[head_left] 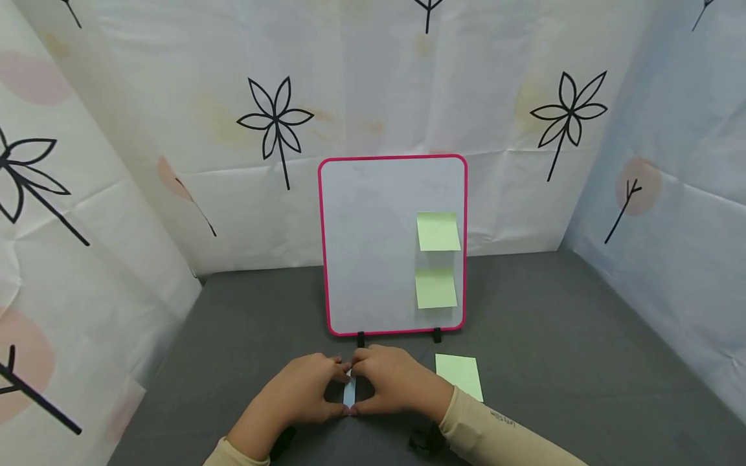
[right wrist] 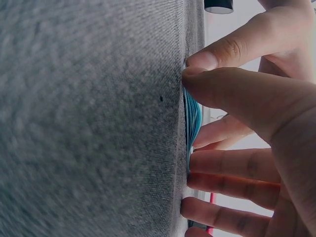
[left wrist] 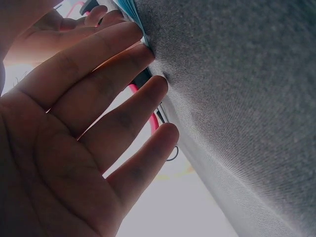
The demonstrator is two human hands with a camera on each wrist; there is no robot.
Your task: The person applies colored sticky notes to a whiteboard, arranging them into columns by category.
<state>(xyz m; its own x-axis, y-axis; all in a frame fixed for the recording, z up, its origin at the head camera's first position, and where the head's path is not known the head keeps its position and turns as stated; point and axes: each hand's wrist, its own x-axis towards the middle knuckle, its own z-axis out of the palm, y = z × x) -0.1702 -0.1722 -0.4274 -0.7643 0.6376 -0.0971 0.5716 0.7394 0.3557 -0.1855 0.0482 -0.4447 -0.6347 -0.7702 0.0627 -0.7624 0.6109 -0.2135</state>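
On the grey table, a pad of light blue sticky notes (head_left: 349, 393) lies between my two hands, showing as a narrow strip. My left hand (head_left: 307, 388) holds it from the left and my right hand (head_left: 399, 385) from the right. Both thumbs meet at its near end, while the fingertips are at its far end. The right wrist view shows the pad's layered sheets (right wrist: 193, 118) bowed between thumbs and fingers. Of the pad, only a blue edge (left wrist: 129, 11) appears beside the left fingertips in the left wrist view.
A pink-framed whiteboard (head_left: 373, 246) stands upright on black feet behind the hands. Two green sticky notes, an upper one (head_left: 438, 232) and a lower one (head_left: 436, 288), hang on its right side. Another green note (head_left: 458, 374) lies on the table beside the right forearm. Patterned cloth (head_left: 373, 97) surrounds the table.
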